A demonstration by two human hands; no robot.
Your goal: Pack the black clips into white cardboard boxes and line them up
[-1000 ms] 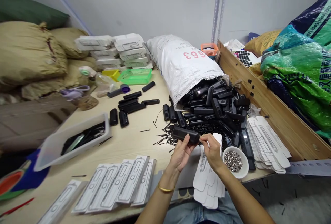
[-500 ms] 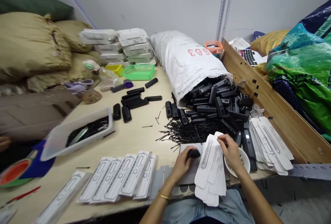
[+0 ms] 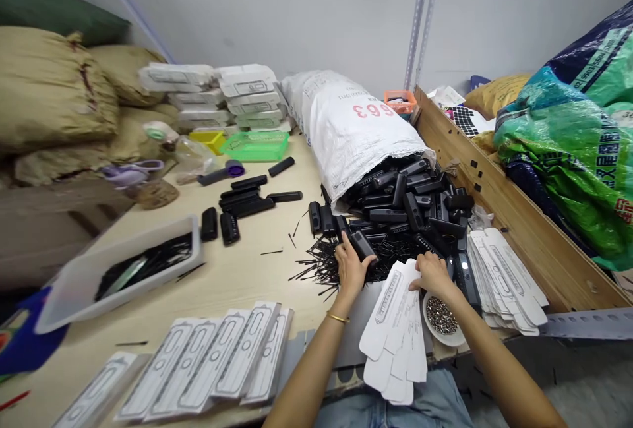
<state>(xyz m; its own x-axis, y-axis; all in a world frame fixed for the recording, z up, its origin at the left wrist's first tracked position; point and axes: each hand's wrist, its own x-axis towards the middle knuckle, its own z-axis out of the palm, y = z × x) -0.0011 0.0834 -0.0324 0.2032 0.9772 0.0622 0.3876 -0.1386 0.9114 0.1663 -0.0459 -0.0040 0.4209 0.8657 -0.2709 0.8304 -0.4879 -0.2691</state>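
Observation:
My left hand (image 3: 352, 264) reaches to the near side of the heap of black plastic cases (image 3: 390, 214), its thumb and fingers closed round a black plastic case (image 3: 363, 247). Beneath it lies a spread of thin black pins (image 3: 319, 263). My right hand (image 3: 434, 275) pinches the top of a fanned bunch of white printed cards (image 3: 394, 322), which hangs over the table's front edge above my lap. Close under the right wrist stands a white bowl (image 3: 457, 337) of small shiny metal pieces (image 3: 442, 315).
A white sack (image 3: 353, 124) spills the cases. More white cards (image 3: 504, 279) lie right, by a wooden board (image 3: 475, 187). Packed cards (image 3: 200, 368) lie front left, behind them a clear plastic tub (image 3: 195, 250). A green tray (image 3: 254, 146) and stacked packs (image 3: 250, 90) stand further back.
My left hand has moved forward from beside the cards, where it held a dark object, to the case heap. My right hand keeps the cards; the bowl shows more. The view has shifted slightly.

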